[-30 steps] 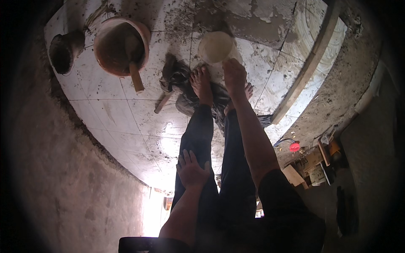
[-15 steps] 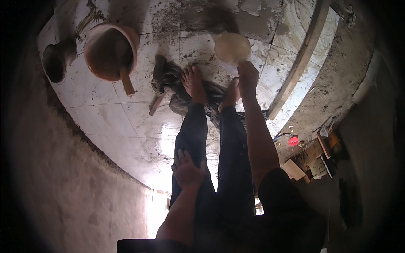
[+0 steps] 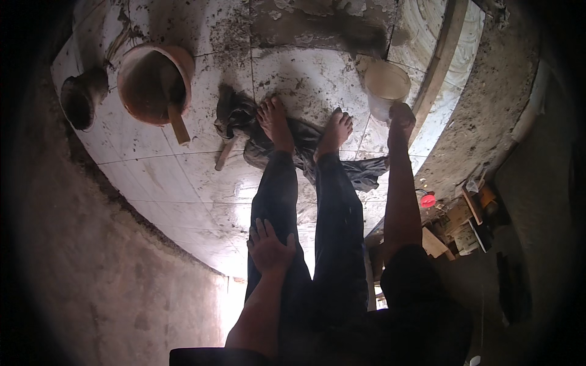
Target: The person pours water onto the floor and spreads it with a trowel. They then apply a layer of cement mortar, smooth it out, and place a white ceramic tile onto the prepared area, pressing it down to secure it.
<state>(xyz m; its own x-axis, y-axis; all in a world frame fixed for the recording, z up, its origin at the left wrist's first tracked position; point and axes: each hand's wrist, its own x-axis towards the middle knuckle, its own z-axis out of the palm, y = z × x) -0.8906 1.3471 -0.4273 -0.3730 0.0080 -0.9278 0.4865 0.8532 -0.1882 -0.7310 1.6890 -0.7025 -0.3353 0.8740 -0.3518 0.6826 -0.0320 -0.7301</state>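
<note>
My right hand (image 3: 401,116) is closed on the near side of a pale plastic mug (image 3: 379,105), whose round mouth faces up and shows a cloudy beige inside; how full it is I cannot tell. The mug is close to a long wooden batten (image 3: 441,64) on the right. My left hand (image 3: 270,249) lies flat on my left thigh, fingers spread. My bare feet stand on a dark crumpled cloth (image 3: 305,141), spread over dirty white floor tiles (image 3: 146,174).
A clay-coloured tub (image 3: 126,91) with a wooden-handled tool (image 3: 177,125) leaning in it stands at the left. Beside it lies a dark hollow vessel (image 3: 78,104). A grey wet patch (image 3: 311,33) covers the far tiles. Wood scraps (image 3: 434,244) and a red round object (image 3: 428,200) are at the right.
My right hand has carried the mug to the right, away from my right foot and toward the batten. My left hand has stayed on the thigh.
</note>
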